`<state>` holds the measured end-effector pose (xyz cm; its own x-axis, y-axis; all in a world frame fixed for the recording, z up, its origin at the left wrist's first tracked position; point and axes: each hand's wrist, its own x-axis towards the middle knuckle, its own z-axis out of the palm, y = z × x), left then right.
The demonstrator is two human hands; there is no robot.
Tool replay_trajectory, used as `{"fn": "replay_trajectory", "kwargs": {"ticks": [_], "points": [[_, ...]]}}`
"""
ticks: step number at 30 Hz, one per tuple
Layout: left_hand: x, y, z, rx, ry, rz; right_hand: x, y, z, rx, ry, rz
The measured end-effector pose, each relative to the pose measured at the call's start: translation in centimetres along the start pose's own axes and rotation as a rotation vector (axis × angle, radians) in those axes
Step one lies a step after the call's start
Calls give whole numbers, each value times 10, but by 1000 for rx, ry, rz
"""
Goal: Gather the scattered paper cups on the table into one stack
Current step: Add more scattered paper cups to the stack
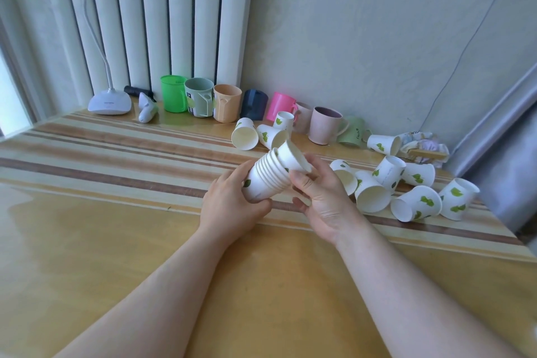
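My left hand (pixel 229 200) grips a stack of white paper cups (pixel 266 180) with green leaf prints, held tilted above the table with its mouth facing up and right. My right hand (pixel 322 197) holds a single paper cup (pixel 293 155) at the stack's mouth, its base partly inside. Several loose paper cups (pixel 372 195) lie on their sides to the right of my hands. Three more cups (pixel 245 134) sit behind the hands, near the mugs.
A row of coloured plastic mugs (pixel 200 97) lines the wall behind the striped table (pixel 116 154). At back left stand a white desk lamp (pixel 109 102) and a small white device (pixel 146 110). A crumpled cloth (pixel 421 148) lies at far right, by the table's edge.
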<state>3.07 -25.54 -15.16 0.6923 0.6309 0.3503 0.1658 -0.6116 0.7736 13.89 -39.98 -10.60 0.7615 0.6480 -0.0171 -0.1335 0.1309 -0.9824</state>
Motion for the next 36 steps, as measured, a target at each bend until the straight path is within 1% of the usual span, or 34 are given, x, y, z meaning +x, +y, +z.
{"fn": "replay_trajectory", "kwargs": {"ticks": [3, 4, 6, 7, 8, 10, 11, 12, 13, 14, 16, 18, 19, 21, 26, 30, 32, 34, 35, 36], "points": [[0, -1, 0, -1, -6, 2, -4, 3, -12, -89, -31, 23], [0, -1, 0, -3, -11, 7, -5, 4, -17, -172, -45, 20], [0, -1, 0, -17, -34, 12, -6, 4, -29, -436, -29, -25], [0, 0, 1, -25, -49, 13, -5, 2, -36, -587, 31, -79], [-1, 0, 1, -29, -67, 15, -3, 0, -44, -740, 132, -168], [-2, 1, 3, -22, -104, 35, 6, -5, -62, -1067, 385, -398], [-3, 2, 4, -18, -118, 49, 10, -8, -70, -1214, 494, -474], [-4, 2, 5, -13, -129, 59, 15, -9, -77, -1336, 560, -482], [-4, 3, 5, -7, -136, 65, 19, -11, -81, -1444, 580, -411], [-4, 3, 6, -1, -140, 66, 23, -12, -83, -1544, 562, -296], [-3, 2, 7, -2, -146, 52, 31, -9, -85, -1723, 471, -100], [-3, 1, 7, -5, -151, 37, 37, 2, -85, -1818, 397, -37], [-2, 0, 8, -4, -151, 35, 39, 7, -83, -1829, 395, -39], [-2, 0, 8, -15, -152, 35, 42, 17, -81, -1823, 425, -114], [-1, -1, 8, -32, -149, 30, 47, 36, -77, -1741, 415, -441], [-2, 0, 8, -36, -148, 37, 43, 39, -75, -1596, 356, -622], [-2, 0, 8, -43, -147, 42, 38, 35, -70, -1436, 391, -707], [-1, -1, 8, -43, -149, 43, 31, 31, -64, -1203, 506, -760], [-1, -1, 8, -42, -150, 42, 27, 29, -61, -1016, 571, -742], [-1, -1, 8, -43, -152, 42, 21, 25, -58, -782, 615, -670]]}}
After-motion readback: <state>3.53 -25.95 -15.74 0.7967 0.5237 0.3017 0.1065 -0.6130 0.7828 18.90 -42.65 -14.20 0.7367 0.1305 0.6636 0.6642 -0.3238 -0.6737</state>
